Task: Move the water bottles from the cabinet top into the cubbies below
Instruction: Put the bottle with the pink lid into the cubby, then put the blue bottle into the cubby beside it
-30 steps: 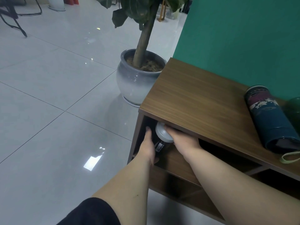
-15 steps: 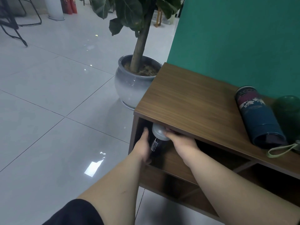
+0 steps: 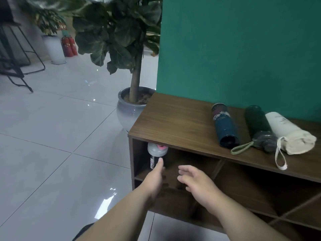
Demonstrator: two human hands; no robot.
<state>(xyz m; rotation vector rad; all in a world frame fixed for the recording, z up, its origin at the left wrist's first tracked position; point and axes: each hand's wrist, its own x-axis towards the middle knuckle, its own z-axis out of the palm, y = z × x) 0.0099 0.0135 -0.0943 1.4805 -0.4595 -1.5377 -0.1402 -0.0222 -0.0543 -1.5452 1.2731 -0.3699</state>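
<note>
A black bottle with a grey cap [image 3: 157, 152] stands upright in the top left cubby of the wooden cabinet [image 3: 177, 124]. My left hand [image 3: 155, 176] is just in front of it, fingers apart, one fingertip at the bottle's side. Open and empty, my right hand [image 3: 194, 180] hovers a little to the right, in front of the cubby. On the cabinet top lie three bottles on their sides: a dark blue patterned one [image 3: 225, 126], a dark green one with a loop strap [image 3: 258, 126], and a white one in a cream cloth sleeve [image 3: 288, 133].
A large potted plant in a grey ceramic pot [image 3: 128, 112] stands on the tiled floor just left of the cabinet. A green wall [image 3: 243, 49] backs the cabinet. Diagonal dividers form further cubbies [image 3: 260, 193] to the right. Black chair legs [image 3: 19, 73] stand far left.
Both hands have let go of the black bottle and drawn back out of the cubby. The view has lifted and pulled back, showing two more bottles on top.
</note>
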